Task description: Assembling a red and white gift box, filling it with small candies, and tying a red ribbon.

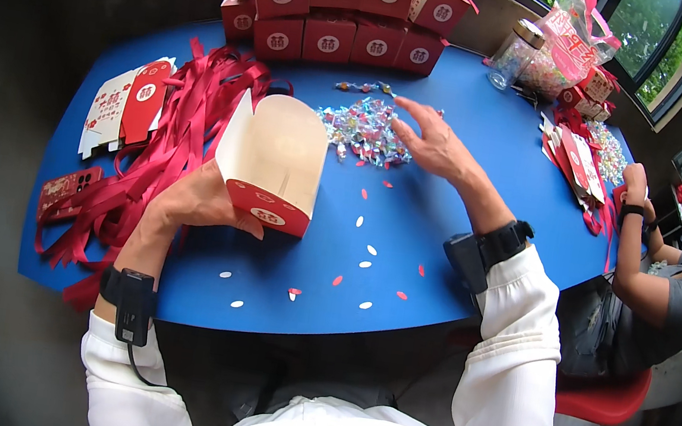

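My left hand (195,195) is wrapped round the lower side of a red gift box (284,153), holding it tilted with its cream inside facing up. The box's top flaps stand open, and part of the hand is hidden behind it. Over the right edge of a pile of shiny wrapped candies (361,131) hovers my right hand (434,141), its fingers stretched apart and nothing in them. A short row of candies (365,87) lies just beyond the pile.
Red ribbons (195,105) and flat box blanks (125,106) lie left, near a phone (69,194). Finished red boxes (335,7) are stacked behind. A jar (516,54) and candy bag (559,56) stand back right. Paper bits dot the blue table (435,287). Another person (655,275) sits right.
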